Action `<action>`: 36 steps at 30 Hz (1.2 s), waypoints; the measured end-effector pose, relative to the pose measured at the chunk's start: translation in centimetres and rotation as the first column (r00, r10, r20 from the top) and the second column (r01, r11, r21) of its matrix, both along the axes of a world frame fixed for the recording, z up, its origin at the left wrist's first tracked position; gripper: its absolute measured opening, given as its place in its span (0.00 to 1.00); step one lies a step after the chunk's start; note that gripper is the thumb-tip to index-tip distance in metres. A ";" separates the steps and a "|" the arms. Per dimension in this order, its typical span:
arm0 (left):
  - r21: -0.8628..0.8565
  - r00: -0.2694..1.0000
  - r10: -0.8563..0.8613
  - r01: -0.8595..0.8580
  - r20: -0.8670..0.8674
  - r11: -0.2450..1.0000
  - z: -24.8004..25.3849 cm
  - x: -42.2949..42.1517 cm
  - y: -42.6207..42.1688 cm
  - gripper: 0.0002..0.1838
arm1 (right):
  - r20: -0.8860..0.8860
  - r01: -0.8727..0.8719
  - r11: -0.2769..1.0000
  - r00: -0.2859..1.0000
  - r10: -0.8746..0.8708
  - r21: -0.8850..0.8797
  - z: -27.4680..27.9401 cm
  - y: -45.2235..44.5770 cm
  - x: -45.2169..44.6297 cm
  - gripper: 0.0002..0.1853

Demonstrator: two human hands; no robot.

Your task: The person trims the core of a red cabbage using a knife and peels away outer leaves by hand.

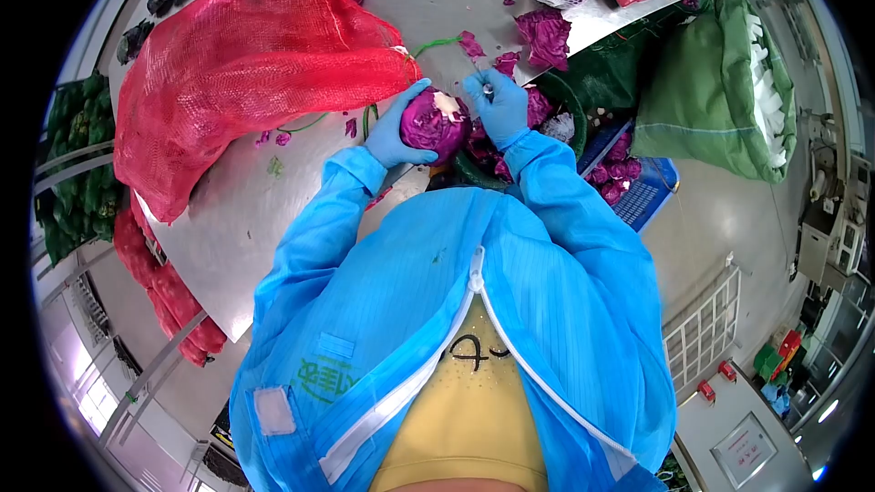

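A grey metal tabletop (232, 237) is overlain by a red mesh sack (246, 73) and scattered purple leaves (545, 36); beyond it, a pale grey floor (720, 223) and a white metal railing (706, 321) are seen. A round purple cabbage (430, 132) is held near the tabletop's edge, gripped between curved fingers and thumb of the blue-gloved left hand (389, 135). A small dark-ended tool (488, 89), mostly hidden, is enclosed by the curled blue-gloved right hand (503, 112). Green print (319, 384) on the light-blue fabric jacket (583, 282), black script (468, 352) on the yellow shirt (456, 428) and a framed notice (746, 447) cannot be reliably read.

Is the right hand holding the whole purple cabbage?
No, the left hand grips the purple cabbage, while the right hand holds a tool.
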State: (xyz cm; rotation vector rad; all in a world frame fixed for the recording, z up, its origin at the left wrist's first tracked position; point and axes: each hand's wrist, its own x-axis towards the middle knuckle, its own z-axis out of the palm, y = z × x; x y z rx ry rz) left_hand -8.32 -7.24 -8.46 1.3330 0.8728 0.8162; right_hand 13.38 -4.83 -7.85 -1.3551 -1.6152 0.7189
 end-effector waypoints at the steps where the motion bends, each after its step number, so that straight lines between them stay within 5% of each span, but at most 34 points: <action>1: -0.010 1.000 -0.002 0.002 -0.018 1.000 0.1 0.2 -0.1 0.63 | -0.004 -0.008 0.996 1.000 0.008 -0.090 0.0 0.1 0.4 0.11; 4: -0.064 1.000 0.006 -0.006 0.001 0.998 0.3 0.5 -0.2 0.64 | -0.009 -0.020 0.964 1.000 0.018 -0.265 0.1 -0.1 1.7 0.13; 6: -0.095 0.999 0.010 -0.006 0.049 0.995 0.0 0.5 -0.4 0.64 | -0.365 -0.246 0.956 0.915 0.175 -0.159 0.8 -1.3 2.1 0.24; 7: -0.101 0.999 0.015 -0.010 0.049 0.995 -0.2 0.4 -0.5 0.64 | -0.197 -0.342 0.927 0.930 0.311 -0.150 1.3 -1.5 2.9 0.32; 12: -0.075 0.998 -0.066 0.068 0.022 0.995 0.3 0.0 0.0 0.64 | 0.032 -0.459 0.881 0.885 0.465 -0.111 1.1 -1.2 2.7 0.26; 15: -0.073 0.995 -0.089 0.086 -0.041 0.994 0.9 -0.1 0.2 0.64 | 0.654 -0.558 0.829 0.642 0.400 0.040 1.6 -0.8 2.7 0.14; 16: -0.072 0.995 -0.090 0.087 -0.040 0.994 0.8 -0.1 0.2 0.64 | 0.655 -0.557 0.830 0.642 0.398 0.041 1.7 -1.0 2.7 0.14; 19: -0.160 0.995 -0.067 0.077 0.068 0.984 0.6 -0.4 0.2 0.64 | 0.584 -0.522 0.846 0.720 0.374 0.102 1.3 -1.6 1.8 0.12; 21: 0.013 0.993 -0.095 0.097 -0.067 0.995 0.4 -0.4 0.3 0.64 | -0.015 -0.107 0.990 0.994 0.108 0.090 0.7 -2.0 0.8 0.10; 22: 0.012 0.994 -0.092 0.093 -0.064 0.996 0.2 -0.3 0.2 0.64 | -0.013 -0.110 0.990 0.994 0.112 0.089 0.5 -2.0 1.0 0.10; 24: 0.074 0.987 -0.112 0.120 -0.114 0.990 0.2 -0.3 -0.1 0.64 | -0.142 0.080 0.976 0.984 -0.110 -0.202 0.5 -1.2 1.3 0.10; 28: 0.032 0.993 -0.083 0.086 -0.080 0.996 0.8 0.1 -0.8 0.65 | 0.120 0.130 0.894 0.989 -0.086 -0.428 1.0 -1.6 2.7 0.23; 31: -0.020 0.999 0.000 -0.001 -0.047 1.000 1.2 0.2 -1.7 0.64 | 0.049 0.005 0.881 0.999 0.021 -0.473 -1.4 -3.1 3.5 0.25; 36: 0.132 0.959 0.070 -0.034 -0.276 0.991 1.9 -0.6 -2.6 0.64 | -0.031 -0.196 0.854 0.978 0.207 -0.482 0.3 -5.4 1.8 0.25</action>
